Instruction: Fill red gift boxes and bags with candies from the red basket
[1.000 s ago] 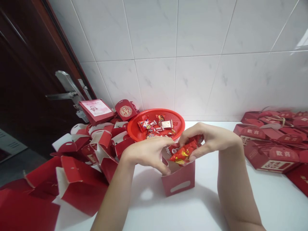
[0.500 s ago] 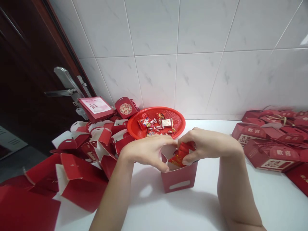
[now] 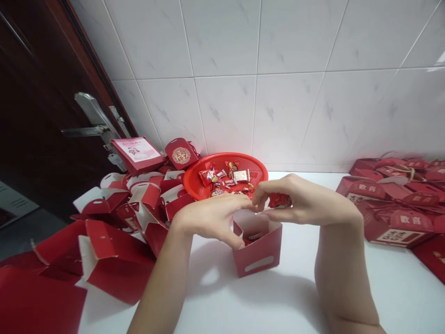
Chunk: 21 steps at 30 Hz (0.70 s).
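A small red paper gift box (image 3: 259, 255) stands upright with its top open on the white table (image 3: 215, 301). My left hand (image 3: 212, 220) grips its left side, thumb on the near rim and fingers toward the far side. Wrapped sweets (image 3: 255, 236) show partly inside it. Above the box's right rim, my right hand (image 3: 292, 202) curls around a red wrapped candy (image 3: 279, 200), partly covered by the fingers. Just behind both hands sits a red plastic basket (image 3: 194, 183) with several wrapped sweets in it.
Several opened red boxes (image 3: 118, 260) crowd the left side, with closed boxes (image 3: 181, 154) behind them. More folded red gift boxes (image 3: 396, 222) are stacked at the right. A tiled wall (image 3: 225, 116) rises behind the table, and a dark door (image 3: 41, 93) stands at left.
My right hand has lifted up and slightly right out of the box. The orange-red packet is gone from the box's opening, and darker sweets show inside. My left hand keeps its hold.
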Each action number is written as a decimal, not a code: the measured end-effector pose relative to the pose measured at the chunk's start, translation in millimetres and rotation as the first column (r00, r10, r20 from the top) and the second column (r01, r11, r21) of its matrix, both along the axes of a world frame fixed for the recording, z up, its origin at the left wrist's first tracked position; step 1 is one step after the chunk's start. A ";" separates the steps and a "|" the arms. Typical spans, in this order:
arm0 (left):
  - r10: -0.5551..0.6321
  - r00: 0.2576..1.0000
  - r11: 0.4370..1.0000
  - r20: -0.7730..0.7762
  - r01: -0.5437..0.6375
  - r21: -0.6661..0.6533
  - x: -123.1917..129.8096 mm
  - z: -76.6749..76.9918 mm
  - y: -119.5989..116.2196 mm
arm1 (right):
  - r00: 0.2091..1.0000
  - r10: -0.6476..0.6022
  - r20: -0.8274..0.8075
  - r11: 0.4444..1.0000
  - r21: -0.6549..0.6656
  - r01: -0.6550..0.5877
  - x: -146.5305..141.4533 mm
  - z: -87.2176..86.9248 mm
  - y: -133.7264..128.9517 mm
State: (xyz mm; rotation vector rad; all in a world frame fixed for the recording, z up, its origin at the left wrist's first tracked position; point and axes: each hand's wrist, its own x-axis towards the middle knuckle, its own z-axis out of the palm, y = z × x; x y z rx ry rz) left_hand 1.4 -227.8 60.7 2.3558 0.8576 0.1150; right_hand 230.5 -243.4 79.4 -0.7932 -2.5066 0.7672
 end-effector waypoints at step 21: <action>-0.015 0.997 0.996 0.072 0.021 -0.091 1.9 0.1 1.0 | 0.944 0.258 -0.206 0.960 -0.056 -0.274 -18.3 -6.9 7.3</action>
